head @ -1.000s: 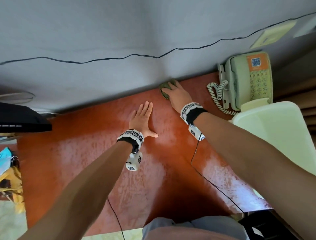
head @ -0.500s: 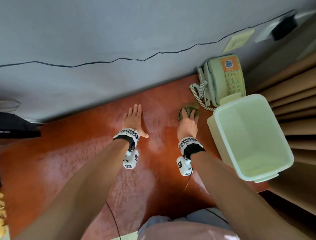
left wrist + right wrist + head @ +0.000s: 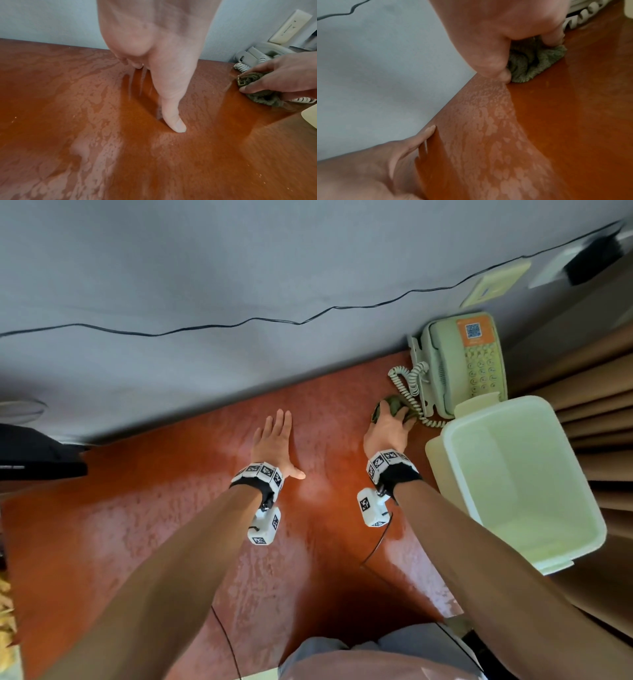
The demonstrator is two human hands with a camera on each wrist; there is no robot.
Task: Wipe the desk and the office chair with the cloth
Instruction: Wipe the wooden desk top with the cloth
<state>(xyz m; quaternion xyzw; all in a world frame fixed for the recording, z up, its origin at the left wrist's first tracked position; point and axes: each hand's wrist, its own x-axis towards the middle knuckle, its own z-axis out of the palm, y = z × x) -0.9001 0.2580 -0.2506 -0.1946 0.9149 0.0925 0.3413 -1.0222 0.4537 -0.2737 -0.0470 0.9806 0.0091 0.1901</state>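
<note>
The reddish-brown desk [image 3: 137,525] shows wet streaks across its top [image 3: 85,155] [image 3: 496,135]. My right hand [image 3: 387,429] grips a bunched olive-green cloth [image 3: 394,405] [image 3: 254,81] [image 3: 534,60] and presses it on the desk at the back right, beside the phone's coiled cord. My left hand [image 3: 275,436] lies flat on the desk's middle, fingers straight and thumb [image 3: 173,121] spread out, holding nothing. No office chair is in view.
A pale green telephone [image 3: 462,364] with a coiled cord [image 3: 407,385] stands at the back right corner. A pale green plastic bin [image 3: 513,481] stands right of my right hand. A grey wall [image 3: 239,268] backs the desk. A dark device [image 3: 34,457] sits at far left.
My right hand has slid the cloth from the desk's back middle rightward to the phone cord. The left hand has stayed flat in about the same place.
</note>
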